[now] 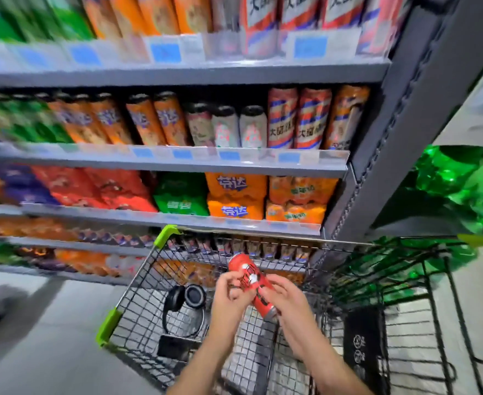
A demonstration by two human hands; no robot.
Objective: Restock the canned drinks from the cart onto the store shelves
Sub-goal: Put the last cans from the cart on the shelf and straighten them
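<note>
A red drink can (244, 270) with white markings is tilted over the wire cart (137, 283), its top pointing up and left. My left hand (230, 292) grips its left side and my right hand (284, 299) wraps its lower end. Both hands hover above the cart basket. In front of me stand the grey store shelves (177, 163), filled with orange, green, red and white cans and multipacks.
Black headphones (184, 302) and a dark flat device (174, 347) lie in the cart. Green corner guards (108, 326) mark the cart rim. A second cart (399, 280) at the right holds green bottle packs (462, 181). A grey shelf upright (399, 115) rises at the right.
</note>
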